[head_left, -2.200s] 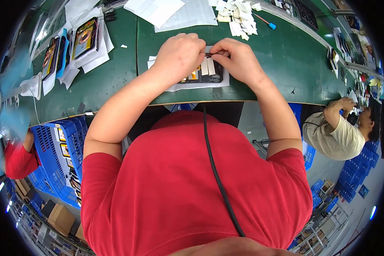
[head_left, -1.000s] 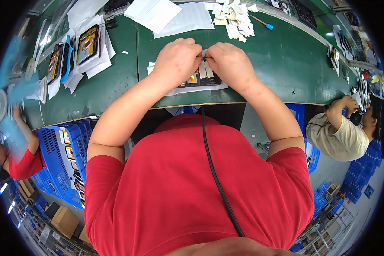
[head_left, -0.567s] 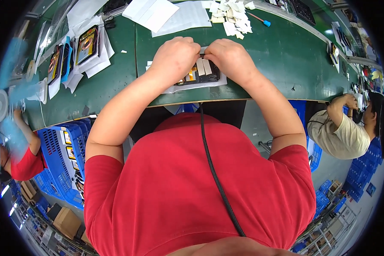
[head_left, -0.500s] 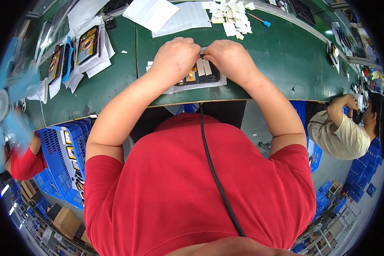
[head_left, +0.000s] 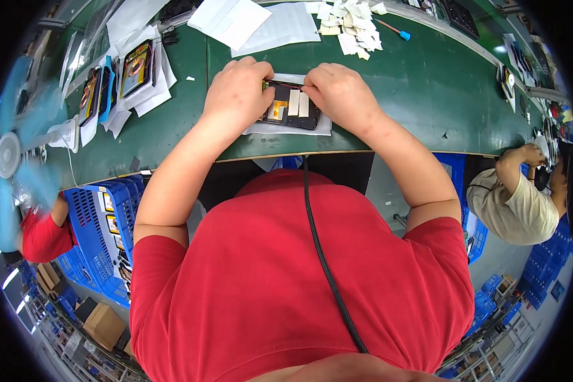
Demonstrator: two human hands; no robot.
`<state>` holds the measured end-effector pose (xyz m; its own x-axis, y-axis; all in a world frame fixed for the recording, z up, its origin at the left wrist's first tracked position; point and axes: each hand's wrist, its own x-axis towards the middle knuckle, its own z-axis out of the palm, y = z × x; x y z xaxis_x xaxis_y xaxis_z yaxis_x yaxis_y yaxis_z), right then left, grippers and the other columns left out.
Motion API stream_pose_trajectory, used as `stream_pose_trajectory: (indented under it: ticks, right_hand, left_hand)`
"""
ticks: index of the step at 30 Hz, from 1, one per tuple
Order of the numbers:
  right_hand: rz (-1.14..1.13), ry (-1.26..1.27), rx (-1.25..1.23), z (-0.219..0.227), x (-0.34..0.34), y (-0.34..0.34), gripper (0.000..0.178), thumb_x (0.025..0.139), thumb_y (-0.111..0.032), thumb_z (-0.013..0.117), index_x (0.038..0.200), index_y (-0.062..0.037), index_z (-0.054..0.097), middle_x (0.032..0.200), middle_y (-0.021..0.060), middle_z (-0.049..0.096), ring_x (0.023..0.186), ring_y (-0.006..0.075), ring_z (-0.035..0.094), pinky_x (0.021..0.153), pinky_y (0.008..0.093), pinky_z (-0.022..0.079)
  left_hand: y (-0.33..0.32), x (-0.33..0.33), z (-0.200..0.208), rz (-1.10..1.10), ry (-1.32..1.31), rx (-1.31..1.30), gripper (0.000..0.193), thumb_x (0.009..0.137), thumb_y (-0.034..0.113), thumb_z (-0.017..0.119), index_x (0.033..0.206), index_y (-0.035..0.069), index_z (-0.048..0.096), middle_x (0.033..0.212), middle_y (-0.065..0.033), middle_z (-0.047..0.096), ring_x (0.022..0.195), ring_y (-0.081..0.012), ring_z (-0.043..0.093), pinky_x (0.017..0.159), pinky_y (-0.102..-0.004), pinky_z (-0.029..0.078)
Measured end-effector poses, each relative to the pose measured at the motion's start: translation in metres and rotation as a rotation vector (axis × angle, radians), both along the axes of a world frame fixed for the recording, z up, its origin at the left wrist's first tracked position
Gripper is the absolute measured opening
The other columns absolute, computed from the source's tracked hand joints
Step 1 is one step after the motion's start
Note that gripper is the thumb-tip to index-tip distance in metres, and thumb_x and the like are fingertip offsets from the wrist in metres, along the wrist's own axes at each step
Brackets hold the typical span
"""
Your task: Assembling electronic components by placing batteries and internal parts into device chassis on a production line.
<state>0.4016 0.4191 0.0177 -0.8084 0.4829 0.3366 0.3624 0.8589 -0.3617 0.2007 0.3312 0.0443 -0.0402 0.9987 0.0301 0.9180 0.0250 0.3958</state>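
Observation:
A flat black phone housing (head_left: 311, 120) lies on a white sheet (head_left: 286, 132) near the bench's front edge. It bears an orange flex piece (head_left: 277, 111) and two pale strips (head_left: 293, 102). My left hand (head_left: 237, 92) closes on its upper left edge, the thumb bent toward the housing. At the upper right corner, my right hand (head_left: 340, 92) has its fingers pinched together; what lies between those fingertips is hidden. A thin reddish line, possibly a wire, runs along the housing's top edge between both hands.
Pale paper scraps (head_left: 356, 28) and a blue-tipped tool (head_left: 404, 35) lie at the back. White sheets (head_left: 229, 24) are beside them. Opened devices (head_left: 135, 67) on paper stand at left, near a blue fan (head_left: 7, 155) and a blue crate (head_left: 95, 216). Another person (head_left: 516, 197) works at right.
My hands have moved apart along the housing's top edge, the left one going left. More of the housing's face shows between them. The whole view has shifted slightly.

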Motion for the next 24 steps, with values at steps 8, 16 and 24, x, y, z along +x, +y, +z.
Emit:
stream_pose_trajectory:
  ticks: [8, 16, 24]
  right_hand:
    - [-0.036, 0.009, 0.014, 0.000, 0.000, -0.006, 0.015, 0.082, -0.015, 0.071, 0.080, -0.0057, 0.060, 0.078, 0.0096, 0.061, 0.079, 0.0289, 0.063, 0.073, 0.0399, 0.054]
    - [-0.086, 0.013, -0.082, 0.004, -0.001, -0.008, 0.011, 0.080, -0.008, 0.073, 0.081, -0.0048, 0.063, 0.078, 0.0091, 0.062, 0.077, 0.0300, 0.063, 0.069, 0.0402, 0.052]
    - [-0.156, 0.028, -0.361, 0.008, -0.008, -0.005, 0.013, 0.078, -0.006, 0.073, 0.079, -0.0023, 0.061, 0.076, 0.0106, 0.064, 0.070, 0.0289, 0.065, 0.064, 0.0398, 0.052]
  left_hand:
    - [0.005, 0.000, -0.013, 0.053, -0.061, 0.090, 0.007, 0.082, 0.014, 0.068, 0.086, 0.008, 0.070, 0.089, -0.0102, 0.065, 0.092, -0.0323, 0.063, 0.083, -0.0447, 0.051]
    - [0.007, 0.009, -0.016, 0.121, -0.038, 0.098, 0.005, 0.080, 0.011, 0.065, 0.084, 0.010, 0.066, 0.092, -0.0083, 0.064, 0.095, -0.0310, 0.062, 0.084, -0.0481, 0.045]
    - [0.012, 0.013, -0.020, 0.142, 0.009, 0.078, 0.005, 0.081, 0.010, 0.062, 0.086, 0.009, 0.062, 0.091, -0.0071, 0.061, 0.097, -0.0315, 0.061, 0.092, -0.0498, 0.040]
